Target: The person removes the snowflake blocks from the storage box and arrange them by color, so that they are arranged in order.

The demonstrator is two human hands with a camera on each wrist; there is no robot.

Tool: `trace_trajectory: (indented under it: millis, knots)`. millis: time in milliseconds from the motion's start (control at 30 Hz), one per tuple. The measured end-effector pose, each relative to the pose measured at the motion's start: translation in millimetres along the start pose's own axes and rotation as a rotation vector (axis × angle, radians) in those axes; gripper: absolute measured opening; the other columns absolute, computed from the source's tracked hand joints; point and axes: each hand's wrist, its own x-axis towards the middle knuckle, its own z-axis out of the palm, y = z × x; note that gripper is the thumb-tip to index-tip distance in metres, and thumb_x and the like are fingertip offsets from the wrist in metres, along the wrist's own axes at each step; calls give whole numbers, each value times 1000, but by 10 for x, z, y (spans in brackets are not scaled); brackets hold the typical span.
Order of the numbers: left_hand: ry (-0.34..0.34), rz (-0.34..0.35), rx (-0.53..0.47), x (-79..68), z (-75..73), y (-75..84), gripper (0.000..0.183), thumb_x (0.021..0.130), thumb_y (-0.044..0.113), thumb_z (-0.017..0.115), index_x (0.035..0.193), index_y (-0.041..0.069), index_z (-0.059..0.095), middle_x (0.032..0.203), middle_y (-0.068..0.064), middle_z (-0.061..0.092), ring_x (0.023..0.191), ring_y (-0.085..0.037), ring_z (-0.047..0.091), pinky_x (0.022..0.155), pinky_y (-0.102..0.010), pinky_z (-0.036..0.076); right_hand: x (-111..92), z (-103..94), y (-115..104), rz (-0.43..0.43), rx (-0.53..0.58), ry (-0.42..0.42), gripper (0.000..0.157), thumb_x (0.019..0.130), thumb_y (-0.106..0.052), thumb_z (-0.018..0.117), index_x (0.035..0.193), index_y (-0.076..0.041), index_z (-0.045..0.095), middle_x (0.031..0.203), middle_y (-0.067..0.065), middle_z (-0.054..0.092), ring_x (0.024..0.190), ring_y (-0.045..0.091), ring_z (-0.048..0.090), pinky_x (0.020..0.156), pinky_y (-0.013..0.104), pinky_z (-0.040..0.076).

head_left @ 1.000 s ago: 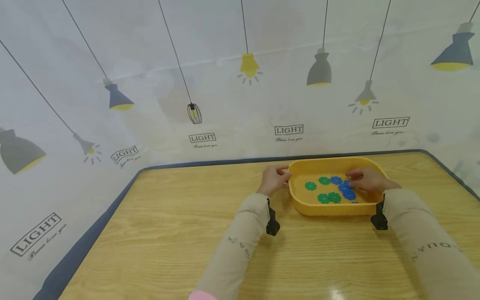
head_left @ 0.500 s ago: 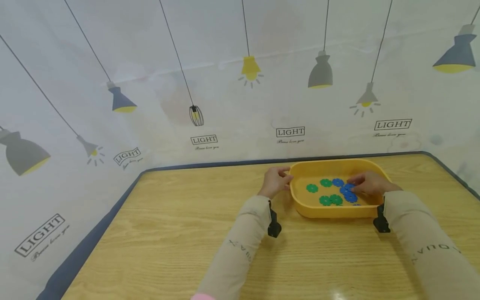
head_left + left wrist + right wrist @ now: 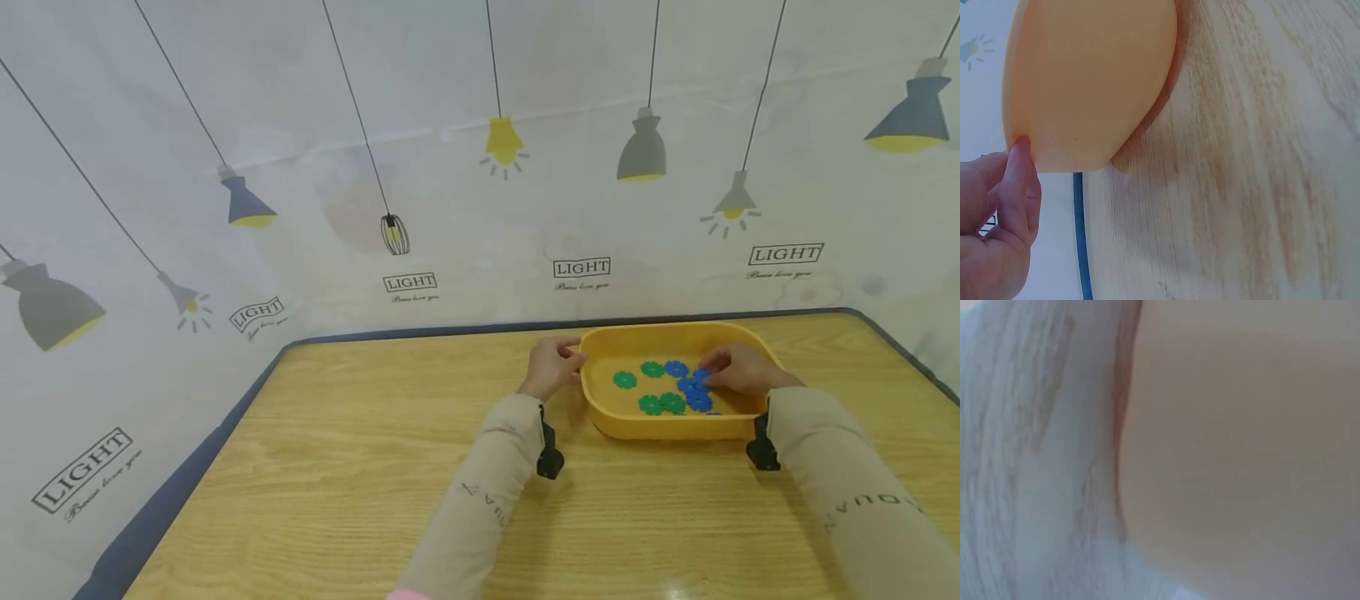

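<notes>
A yellow plastic bin (image 3: 675,427) stands at the table's back right. My left hand (image 3: 550,367) holds its left end; in the left wrist view, fingertips (image 3: 1021,145) press the outer wall just below the rim. My right hand (image 3: 744,369) reaches inside over the right end, thumb and fingers pinching the edge of a blue flower-shaped plastic disc (image 3: 701,376). Other blue discs (image 3: 699,402) lie overlapped just under it. Several green discs (image 3: 625,380) are spread over the left half of the bin floor. In the right wrist view the bin's outer wall (image 3: 1241,456) hides that hand.
The wooden table (image 3: 360,450) extends left and in front of the bin. Behind it stands a light wall covering (image 3: 465,192) printed with lamps, with a dark blue strip (image 3: 420,332) along the table's back edge. Black wrist mounts (image 3: 551,454) hang under both sleeves.
My right fingers have come down and drawn together on the blue disc, which has shifted slightly right. The left hand stays at the bin's end. The head view has tilted a little.
</notes>
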Motion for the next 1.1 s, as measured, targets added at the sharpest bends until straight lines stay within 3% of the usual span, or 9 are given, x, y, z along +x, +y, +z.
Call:
trace_trajectory:
  millis: [200,367,600,767,1100]
  knots:
    - [13,1,-1,-12,1,25,36,82,1,61,118,2,57,77,-7,54,60,-19,61,52,-20,54,-14,-14,0,1,117,-7,21,81,3,57,95,18,54,82,18,60,71,22,58,61,31,53]
    - [23,7,2,-21,-2,34,35,82,2,61,117,1,57,78,-7,53,60,-19,61,52,-20,54,-43,-23,-31,49,238,-31,25,84,3,54,101,20,52,87,17,60,75,21,61,65,32,56]
    - [17,10,-5,-27,3,17,35,83,2,61,117,1,57,76,-7,53,61,-20,62,52,-20,54,-144,-54,-111,43,221,0,31,87,-7,54,108,16,53,101,24,57,82,22,60,68,30,55]
    - [3,11,8,-16,-5,5,36,83,2,60,118,1,56,76,-7,53,60,-19,62,52,-20,54,-222,-75,-184,17,283,8,35,89,-9,54,113,15,51,107,27,54,88,23,60,74,32,54]
    - [0,11,34,-18,-10,34,35,83,1,61,117,2,57,76,-7,53,60,-19,62,52,-19,54,-400,-17,-453,-111,277,23,34,87,-12,57,109,14,54,97,20,58,78,18,61,68,32,56]
